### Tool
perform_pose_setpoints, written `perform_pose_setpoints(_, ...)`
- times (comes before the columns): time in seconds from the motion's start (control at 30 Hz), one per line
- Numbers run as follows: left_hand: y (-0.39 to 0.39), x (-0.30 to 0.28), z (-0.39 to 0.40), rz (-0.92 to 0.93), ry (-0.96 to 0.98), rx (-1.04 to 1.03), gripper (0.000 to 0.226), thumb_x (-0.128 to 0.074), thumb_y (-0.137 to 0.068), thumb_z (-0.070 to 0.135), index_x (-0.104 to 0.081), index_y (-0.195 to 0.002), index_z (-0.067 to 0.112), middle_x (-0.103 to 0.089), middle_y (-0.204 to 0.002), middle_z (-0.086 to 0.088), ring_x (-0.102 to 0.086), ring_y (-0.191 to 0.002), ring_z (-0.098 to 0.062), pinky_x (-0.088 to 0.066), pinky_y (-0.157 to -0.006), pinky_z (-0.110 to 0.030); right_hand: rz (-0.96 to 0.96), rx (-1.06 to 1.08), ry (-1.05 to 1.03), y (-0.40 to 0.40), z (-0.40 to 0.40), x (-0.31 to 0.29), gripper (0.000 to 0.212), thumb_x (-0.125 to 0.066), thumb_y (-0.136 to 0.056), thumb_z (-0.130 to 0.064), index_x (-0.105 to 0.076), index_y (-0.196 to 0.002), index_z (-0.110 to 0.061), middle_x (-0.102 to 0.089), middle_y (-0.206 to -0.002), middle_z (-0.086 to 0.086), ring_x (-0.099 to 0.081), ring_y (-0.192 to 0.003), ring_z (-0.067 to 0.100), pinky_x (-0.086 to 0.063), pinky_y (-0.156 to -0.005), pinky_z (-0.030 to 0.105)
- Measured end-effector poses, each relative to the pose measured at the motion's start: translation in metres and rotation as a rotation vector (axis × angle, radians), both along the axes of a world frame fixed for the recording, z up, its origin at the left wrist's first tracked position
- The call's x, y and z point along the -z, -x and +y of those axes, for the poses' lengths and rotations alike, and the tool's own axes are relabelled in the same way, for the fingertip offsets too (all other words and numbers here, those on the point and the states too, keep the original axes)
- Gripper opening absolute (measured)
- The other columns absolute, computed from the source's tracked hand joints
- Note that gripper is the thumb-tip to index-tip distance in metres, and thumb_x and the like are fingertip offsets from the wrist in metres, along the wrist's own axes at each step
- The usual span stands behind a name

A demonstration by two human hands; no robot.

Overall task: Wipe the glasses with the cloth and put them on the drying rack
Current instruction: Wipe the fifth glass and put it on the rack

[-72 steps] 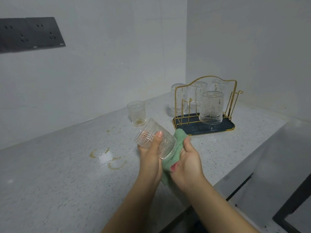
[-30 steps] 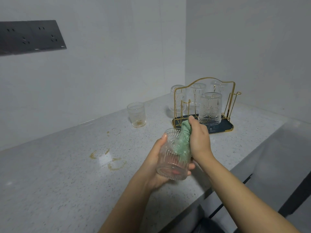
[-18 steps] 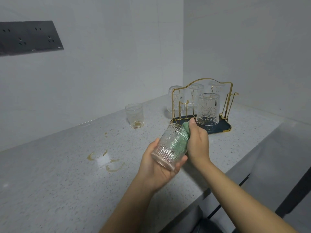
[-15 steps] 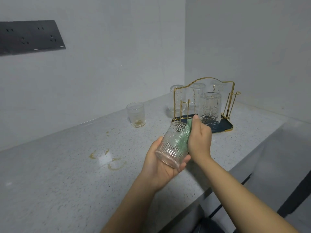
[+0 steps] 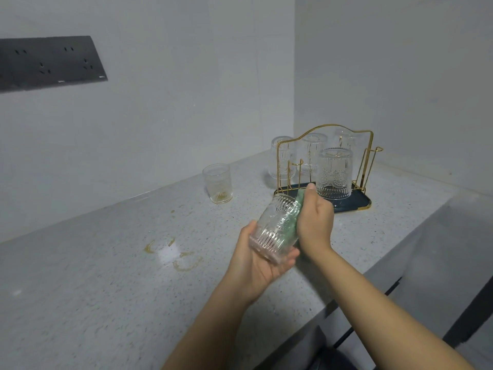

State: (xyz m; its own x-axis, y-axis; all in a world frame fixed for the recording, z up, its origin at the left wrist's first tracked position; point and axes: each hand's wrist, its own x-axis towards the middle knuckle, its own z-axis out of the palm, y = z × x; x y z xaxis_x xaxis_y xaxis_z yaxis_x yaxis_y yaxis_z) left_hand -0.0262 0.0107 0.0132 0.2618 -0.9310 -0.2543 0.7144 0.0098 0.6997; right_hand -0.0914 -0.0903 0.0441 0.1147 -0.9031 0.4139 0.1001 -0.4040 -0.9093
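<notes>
the left hand (image 5: 257, 259) cups the base of a ribbed clear glass (image 5: 276, 227), fingers curled under and around it, so the glass is gripped and held tilted above the counter (image 5: 93, 284) with its mouth pointing up and away toward the rack. the right hand (image 5: 314, 220) is closed around a green cloth (image 5: 294, 214), which is pressed against the right side of the glass and reaches up to its rim; how far the cloth goes inside the glass cannot be told through the patterned wall.

just behind the hands, the drying rack (image 5: 354, 202) sits on the counter near the corner of the two walls: a dark tray with a gold rim and a gold wire frame arching above it. one upside-down glass on the rack (image 5: 334, 173) stands at the front of it, touching nothing else that can be made out, and three more upside-down glasses (image 5: 310, 153) sit in a row behind it, seen partly through the wire.

to the left of the rack, well apart from it, another glass on the counter (image 5: 217, 183) stands upright with a yellowish trace at its bottom. nearer the camera, yellowish ring stains (image 5: 186, 264) mark the speckled surface. a dark socket panel (image 5: 50, 62) is fixed on the left wall.
</notes>
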Motion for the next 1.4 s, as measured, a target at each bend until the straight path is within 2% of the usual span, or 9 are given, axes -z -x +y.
perform_pose_setpoints(0.17,0.000,0.015,-0.007,-0.769,0.011,-0.286,0.063,-0.081,-0.065,0.039,-0.047,-0.117,0.030,-0.066,-0.117,-0.006,-0.072,-0.093,-0.022,-0.060,-0.079,-0.046,0.091,0.099,-0.062,-0.001,-0.005,-0.009,0.056,-0.033,-0.100,-0.028,-0.027,-0.045,-0.017,-0.029,-0.043,0.000,-0.027,-0.045,0.016,-0.020,-0.049,0.031)
perform_pose_setpoints(0.37,0.001,-0.004,0.001,0.157,0.024,0.115,0.069,-0.057,-0.081,0.050,-0.057,-0.125,-0.003,-0.065,-0.098,-0.026,-0.069,-0.064,-0.027,-0.059,-0.051,-0.029,-0.092,-0.054,-0.058,0.006,-0.001,0.000,0.045,-0.039,-0.093,-0.035,-0.037,-0.053,-0.013,-0.032,-0.052,0.008,-0.030,-0.053,0.019,-0.023,-0.052,0.033)
perform_pose_setpoints(0.47,0.006,0.001,0.000,-0.121,0.001,0.017,0.063,-0.057,-0.086,0.054,-0.055,-0.126,0.005,-0.068,-0.101,-0.022,-0.071,-0.073,-0.027,-0.061,-0.060,-0.033,-0.077,0.014,-0.127,0.006,-0.006,-0.002,0.048,-0.038,-0.097,-0.029,-0.034,-0.051,-0.017,-0.032,-0.050,0.004,-0.030,-0.052,0.018,-0.023,-0.053,0.032)
perform_pose_setpoints(0.6,0.005,0.014,-0.004,-0.924,0.047,-0.282,0.071,-0.084,-0.065,0.031,-0.042,-0.122,0.034,-0.062,-0.119,-0.001,-0.070,-0.095,-0.012,-0.058,-0.078,-0.028,0.035,0.114,-0.118,0.004,-0.008,-0.009,0.052,-0.035,-0.099,-0.027,-0.031,-0.048,-0.015,-0.032,-0.048,0.003,-0.028,-0.047,0.016,-0.020,-0.051,0.032)
perform_pose_setpoints(0.67,0.005,0.013,-0.005,-0.868,0.065,-0.287,0.066,-0.085,-0.069,0.019,-0.044,-0.120,0.031,-0.066,-0.110,0.001,-0.070,-0.087,-0.012,-0.059,-0.073,-0.030,0.021,0.092,-0.115,0.004,-0.008,-0.009,0.050,-0.035,-0.099,-0.028,-0.037,-0.052,-0.011,-0.035,-0.051,0.009,-0.031,-0.049,0.017,-0.021,-0.051,0.031)
perform_pose_setpoints(0.83,0.004,-0.004,-0.002,0.070,0.012,0.065,0.069,-0.062,-0.077,0.049,-0.057,-0.124,-0.002,-0.068,-0.089,-0.023,-0.069,-0.059,-0.024,-0.060,-0.052,-0.028,-0.050,0.006,-0.016,0.008,-0.003,-0.005,0.050,-0.039,-0.099,-0.025,-0.033,-0.050,-0.015,-0.030,-0.047,0.002,-0.027,-0.045,0.009,-0.020,-0.047,0.029)
perform_pose_setpoints(0.97,0.009,0.005,-0.007,-0.326,-0.014,-0.152,0.085,-0.082,-0.062,0.048,-0.045,-0.131,0.015,-0.064,-0.117,-0.018,-0.073,-0.083,-0.025,-0.062,-0.072,-0.036,0.023,0.105,-0.071,0.004,-0.007,-0.012,0.053,-0.038,-0.098,-0.026,-0.028,-0.047,-0.016,-0.028,-0.044,0.000,-0.023,-0.042,0.010,-0.016,-0.046,0.029)
perform_pose_setpoints(1.1,0.018,0.007,-0.006,-0.875,0.044,-0.362,0.071,-0.083,-0.073,0.009,-0.034,-0.119,0.034,-0.056,-0.119,0.002,-0.066,-0.091,0.002,-0.052,-0.076,-0.016,0.074,0.163,-0.212,0.000,-0.010,-0.015,0.055,-0.036,-0.098,-0.029,-0.029,-0.046,-0.013,-0.032,-0.045,0.003,-0.028,-0.044,0.016,-0.020,-0.047,0.033)
perform_pose_setpoints(1.4,0.015,-0.026,-0.010,-0.776,0.059,-0.621,0.057,-0.081,-0.078,0.016,-0.048,-0.118,0.038,-0.056,-0.125,0.016,-0.057,-0.111,0.007,-0.049,-0.092,-0.014,-0.114,0.070,-0.355,-0.004,0.001,-0.010,0.049,-0.032,-0.099,-0.036,-0.030,-0.054,-0.017,-0.035,-0.052,0.000,-0.034,-0.052,0.015,-0.028,-0.057,0.032)
